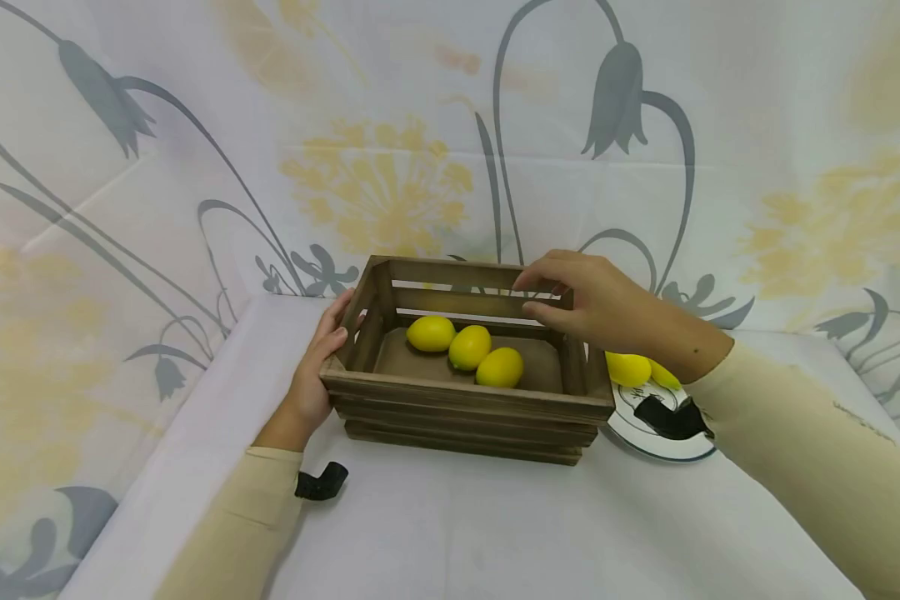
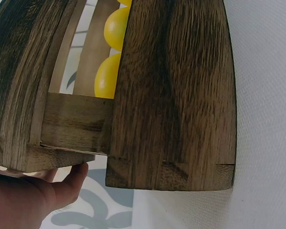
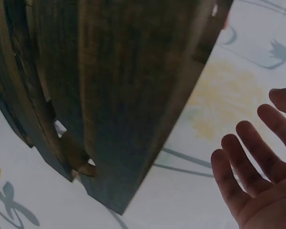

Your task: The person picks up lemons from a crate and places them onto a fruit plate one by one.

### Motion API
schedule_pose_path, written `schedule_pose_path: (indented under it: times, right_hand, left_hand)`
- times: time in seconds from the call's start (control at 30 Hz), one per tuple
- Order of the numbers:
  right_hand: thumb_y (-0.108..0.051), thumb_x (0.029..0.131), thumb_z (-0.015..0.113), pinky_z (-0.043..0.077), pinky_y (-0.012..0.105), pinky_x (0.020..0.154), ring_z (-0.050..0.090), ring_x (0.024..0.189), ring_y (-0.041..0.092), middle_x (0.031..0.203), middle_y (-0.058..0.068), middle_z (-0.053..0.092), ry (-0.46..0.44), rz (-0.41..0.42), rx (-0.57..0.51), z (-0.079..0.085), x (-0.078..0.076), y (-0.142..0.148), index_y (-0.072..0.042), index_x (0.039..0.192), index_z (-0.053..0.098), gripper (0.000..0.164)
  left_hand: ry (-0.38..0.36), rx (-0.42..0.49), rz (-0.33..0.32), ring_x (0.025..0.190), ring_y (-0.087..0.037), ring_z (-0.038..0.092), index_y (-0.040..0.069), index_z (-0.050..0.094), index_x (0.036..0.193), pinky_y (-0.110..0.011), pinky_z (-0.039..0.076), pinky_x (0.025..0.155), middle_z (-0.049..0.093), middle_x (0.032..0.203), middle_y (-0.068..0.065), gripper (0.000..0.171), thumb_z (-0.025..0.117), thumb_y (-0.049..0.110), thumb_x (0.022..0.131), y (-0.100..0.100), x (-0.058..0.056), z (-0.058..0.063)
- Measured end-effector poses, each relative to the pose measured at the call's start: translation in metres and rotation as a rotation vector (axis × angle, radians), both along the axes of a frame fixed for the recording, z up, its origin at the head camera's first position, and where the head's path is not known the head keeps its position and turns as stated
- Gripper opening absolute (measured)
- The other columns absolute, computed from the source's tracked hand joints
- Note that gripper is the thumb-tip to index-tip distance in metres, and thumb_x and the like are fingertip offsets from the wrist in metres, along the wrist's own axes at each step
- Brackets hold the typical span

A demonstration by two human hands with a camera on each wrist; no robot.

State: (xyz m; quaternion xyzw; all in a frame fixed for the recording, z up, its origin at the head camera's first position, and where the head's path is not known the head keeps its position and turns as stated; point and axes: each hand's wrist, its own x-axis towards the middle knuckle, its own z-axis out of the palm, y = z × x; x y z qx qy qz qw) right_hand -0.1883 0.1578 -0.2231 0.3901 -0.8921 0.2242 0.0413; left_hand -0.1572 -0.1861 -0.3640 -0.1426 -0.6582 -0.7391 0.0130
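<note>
A slatted brown wooden crate [image 1: 465,408] stands on the white cloth, with three yellow lemons [image 1: 431,334] lying in a slanting row on its floor. At the crate's left end, my left hand [image 1: 317,375] holds the upper slat; in the left wrist view the left hand [image 2: 52,193] touches that end from outside, its other fingers partly hidden. Over the crate's right rear corner hovers my right hand [image 1: 592,304], its fingers loosely bent around nothing. The right wrist view shows the right hand [image 3: 262,176] with fingers spread, apart from the crate.
Just right of the crate, partly under my right forearm, lies a white plate [image 1: 667,446] with a dark rim. On it are yellow lemons [image 1: 630,369], partly covered by the arm. A flower-printed cloth [image 1: 420,100] rises behind the white table cloth [image 1: 457,533].
</note>
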Motion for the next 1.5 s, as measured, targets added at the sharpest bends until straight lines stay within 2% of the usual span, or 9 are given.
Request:
schedule_pose_path:
  times: [0.1, 0.23, 0.4, 0.57, 0.73, 0.9, 1.17, 1.3, 1.5]
  right_hand:
    - [-0.013, 0.094, 0.068, 0.056, 0.037, 0.083, 0.064, 0.100, 0.019, 0.111, 0.003, 0.067, -0.056, 0.015, 0.029, -0.008, -0.007, -0.004, -0.009, 0.119, 0.068, 0.025]
    - [-0.012, 0.094, 0.068, 0.056, 0.041, 0.088, 0.064, 0.102, 0.020, 0.112, 0.005, 0.069, -0.110, 0.039, 0.012, -0.018, -0.016, -0.008, -0.007, 0.118, 0.068, 0.025]
    - [-0.014, 0.095, 0.069, 0.055, 0.036, 0.084, 0.064, 0.096, 0.017, 0.108, 0.005, 0.070, -0.220, 0.039, -0.019, -0.029, -0.025, -0.013, -0.008, 0.118, 0.068, 0.024]
    - [-0.015, 0.095, 0.068, 0.055, 0.037, 0.087, 0.064, 0.098, 0.017, 0.107, 0.003, 0.070, -0.292, 0.039, -0.005, -0.039, -0.029, -0.016, -0.010, 0.117, 0.067, 0.023]
    - [-0.016, 0.095, 0.068, 0.055, 0.040, 0.093, 0.063, 0.100, 0.017, 0.112, 0.007, 0.069, -0.349, 0.068, 0.040, -0.044, -0.030, -0.017, -0.009, 0.117, 0.068, 0.023]
    - [-0.019, 0.097, 0.066, 0.056, 0.038, 0.094, 0.064, 0.102, 0.017, 0.117, 0.007, 0.069, -0.358, 0.093, 0.102, -0.036, -0.029, -0.017, -0.010, 0.118, 0.068, 0.024]
    - [-0.020, 0.098, 0.064, 0.055, 0.038, 0.095, 0.066, 0.108, 0.017, 0.122, 0.002, 0.069, -0.376, 0.103, 0.268, -0.002, -0.028, -0.020, -0.013, 0.124, 0.067, 0.028]
    - [-0.020, 0.099, 0.063, 0.054, 0.039, 0.097, 0.066, 0.111, 0.020, 0.122, 0.005, 0.069, -0.391, 0.133, 0.265, 0.007, -0.030, -0.027, -0.011, 0.123, 0.066, 0.026]
    - [-0.019, 0.098, 0.064, 0.053, 0.040, 0.098, 0.066, 0.111, 0.021, 0.120, 0.006, 0.069, -0.368, 0.130, 0.246, 0.007, -0.039, -0.038, -0.010, 0.121, 0.066, 0.025]
  left_hand:
    - [-0.002, -0.011, -0.003, 0.156, -0.026, 0.009, 0.023, 0.012, 0.162, -0.054, 0.013, 0.122, 0.009, 0.168, 0.005, 0.059, 0.024, 0.025, 0.104, -0.001, 0.000, 0.000]
    - [0.007, -0.015, 0.002, 0.156, -0.028, 0.009, 0.024, 0.013, 0.161, -0.053, 0.014, 0.122, 0.012, 0.167, 0.006, 0.059, 0.025, 0.025, 0.104, -0.001, -0.001, 0.000]
    - [0.006, -0.006, -0.007, 0.156, -0.027, 0.009, 0.026, 0.014, 0.161, -0.054, 0.016, 0.121, 0.011, 0.167, 0.007, 0.058, 0.024, 0.024, 0.103, -0.001, -0.002, 0.000]
    - [0.012, -0.004, -0.007, 0.156, -0.027, 0.010, 0.027, 0.015, 0.161, -0.054, 0.015, 0.122, 0.011, 0.167, 0.007, 0.058, 0.024, 0.025, 0.103, 0.000, -0.002, -0.001]
    - [0.017, -0.016, -0.003, 0.155, -0.024, 0.012, 0.027, 0.015, 0.161, -0.054, 0.014, 0.122, 0.013, 0.167, 0.007, 0.058, 0.025, 0.026, 0.103, 0.000, -0.002, -0.002]
    - [0.018, -0.022, 0.001, 0.155, -0.022, 0.013, 0.028, 0.016, 0.161, -0.053, 0.014, 0.122, 0.013, 0.166, 0.008, 0.059, 0.025, 0.027, 0.103, -0.001, -0.001, -0.003]
    - [0.019, -0.023, 0.000, 0.155, -0.023, 0.012, 0.028, 0.015, 0.161, -0.053, 0.015, 0.122, 0.012, 0.166, 0.009, 0.059, 0.024, 0.025, 0.103, -0.003, -0.002, -0.002]
    - [0.019, -0.016, 0.000, 0.155, -0.022, 0.013, 0.029, 0.016, 0.160, -0.054, 0.016, 0.122, 0.013, 0.166, 0.010, 0.058, 0.024, 0.025, 0.103, -0.003, -0.002, -0.002]
    - [0.020, -0.002, -0.014, 0.156, -0.023, 0.011, 0.026, 0.014, 0.161, -0.054, 0.013, 0.123, 0.011, 0.167, 0.007, 0.059, 0.024, 0.024, 0.103, -0.001, -0.002, -0.002]
